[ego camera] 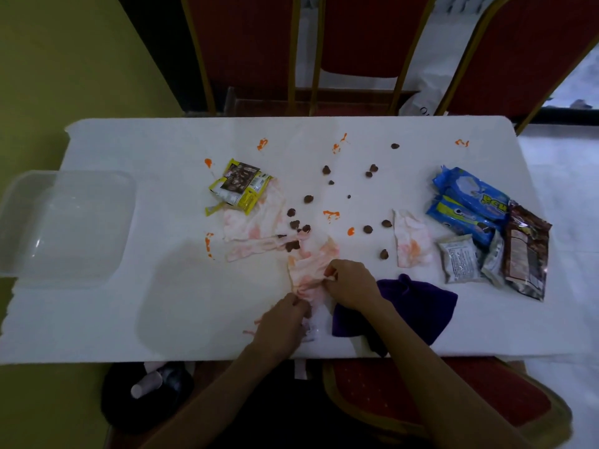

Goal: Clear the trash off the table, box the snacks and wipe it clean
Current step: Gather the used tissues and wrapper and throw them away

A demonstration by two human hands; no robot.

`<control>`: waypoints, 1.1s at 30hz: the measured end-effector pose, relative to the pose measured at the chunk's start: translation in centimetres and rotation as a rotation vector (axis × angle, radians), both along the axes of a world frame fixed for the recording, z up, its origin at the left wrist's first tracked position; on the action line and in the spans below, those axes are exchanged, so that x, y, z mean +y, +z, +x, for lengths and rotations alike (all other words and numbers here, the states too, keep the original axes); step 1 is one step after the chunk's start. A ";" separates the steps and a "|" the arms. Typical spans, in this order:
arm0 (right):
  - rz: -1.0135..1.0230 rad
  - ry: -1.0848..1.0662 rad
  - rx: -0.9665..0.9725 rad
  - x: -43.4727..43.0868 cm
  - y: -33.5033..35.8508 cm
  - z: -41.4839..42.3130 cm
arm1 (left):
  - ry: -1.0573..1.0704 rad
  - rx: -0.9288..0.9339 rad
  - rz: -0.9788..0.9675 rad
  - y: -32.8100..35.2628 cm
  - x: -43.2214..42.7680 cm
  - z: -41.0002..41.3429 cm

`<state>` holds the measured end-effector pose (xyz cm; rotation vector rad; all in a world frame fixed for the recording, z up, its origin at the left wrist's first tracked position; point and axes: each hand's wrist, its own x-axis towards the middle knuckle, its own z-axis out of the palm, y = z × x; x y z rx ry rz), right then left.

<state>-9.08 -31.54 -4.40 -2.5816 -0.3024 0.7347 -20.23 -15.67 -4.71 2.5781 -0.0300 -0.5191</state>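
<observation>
On the white table (162, 306), my left hand (282, 322) and my right hand (351, 283) both pinch an orange-stained tissue (308, 270) near the front edge. More stained tissues lie at centre left (256, 225) and to the right (411, 241). An empty yellow wrapper (240, 186) rests on the left tissue. Several brown snack crumbs (368, 229) and orange smears (331, 215) dot the middle. A purple cloth (418, 303) lies under my right wrist. Blue snack packs (473, 202), a brown bag (525, 251) and a small silver pack (460, 262) sit at the right.
A clear plastic box (64, 225) stands at the table's left end. Red chairs with gold frames (356, 43) line the far side, and another chair (437, 390) is at the near right. A dark bin (146, 396) with paper cups sits on the floor below left.
</observation>
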 end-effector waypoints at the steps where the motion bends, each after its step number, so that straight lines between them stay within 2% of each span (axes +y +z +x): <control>1: -0.007 0.002 -0.005 -0.1 0.1 -0.1 | -0.024 0.014 -0.006 0.0 0.2 0.4; 4: -0.012 0.018 -0.016 -0.5 0.2 -0.6 | -0.042 0.010 -0.002 0.4 0.6 1.4; 9: -0.001 0.014 -0.053 -0.7 0.6 -1.4 | 0.195 -0.056 -0.102 1.4 2.3 3.2; 12: 0.049 0.030 -0.069 0.1 0.7 -2.0 | 0.186 -0.018 -0.182 1.5 2.5 4.2; 15: 0.111 0.057 -0.055 1.3 0.7 -2.1 | 0.061 0.032 -0.095 0.9 1.8 4.9; 18: 0.156 0.063 -0.053 2.3 1.0 -1.3 | 0.099 0.046 -0.017 0.5 2.0 5.4; 22: 0.183 0.011 -0.077 3.7 1.9 -0.2 | 0.184 -0.106 0.068 0.9 3.9 6.6; 26: 0.224 -0.028 0.011 4.8 2.4 0.4 | 0.239 -0.200 0.184 0.7 7.3 7.8; 29: 0.214 0.014 0.094 4.7 2.2 0.0 | 0.215 -0.123 0.213 -0.3 8.7 7.4; 33: 0.213 -0.013 0.154 4.2 2.0 -0.8 | 0.221 0.006 0.121 -0.3 8.0 6.5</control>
